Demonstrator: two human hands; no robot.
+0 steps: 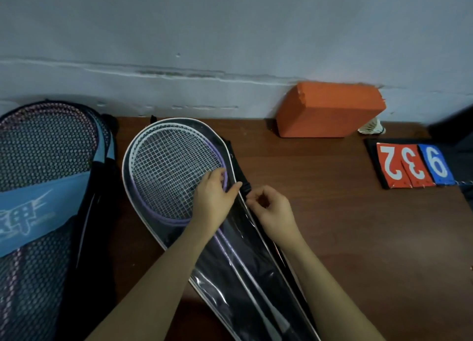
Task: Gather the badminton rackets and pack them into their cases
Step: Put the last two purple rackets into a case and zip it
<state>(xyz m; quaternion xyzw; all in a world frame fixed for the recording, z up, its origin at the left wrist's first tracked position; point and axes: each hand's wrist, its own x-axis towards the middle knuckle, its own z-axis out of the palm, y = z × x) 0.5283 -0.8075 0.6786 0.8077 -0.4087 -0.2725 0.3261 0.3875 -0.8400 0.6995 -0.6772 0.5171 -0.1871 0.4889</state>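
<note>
Head view, only one I've got. Two rackets (pixel 176 171), white frame over purple frame, lie stacked inside the clear case (pixel 230 269) in the middle of the worktop (pixel 332 212), heads toward the wall (pixel 230 33), handles toward me.

My left hand (pixel 212 197) lies on the case over the racket heads, fingers (pixel 217 176) relaxed and spread across the strings, thumb out toward the case edge. I read that as pinning the cover flat so the edge lines up.

My right hand (pixel 271 210) sits just beside it at the case's right edge, fingers curled tight in a pinch. Most likely on the zip pull, but the pull itself is hidden, so can't confirm what it holds. A black strap with a buckle (pixel 246 187) runs along that edge, touching the pinch.

Judgement: rackets are in, closing is the step in hand. Risk: film snagging in the zip.

Materials: case top is glossy see-through film, creased, with white piping and a black back; teardrop shape tapering to the handle end. Strings form a taut white grid.

The mesh case (pixel 46 187) at far left is black honeycomb netting with a blue fabric band; it already holds pink-framed rackets and looks packed.

At the back: an orange foam block (pixel 330 110) against the wall, a shuttlecock (pixel 372 128) beside it, a flip scoreboard (pixel 412 165) well to the right.
</note>
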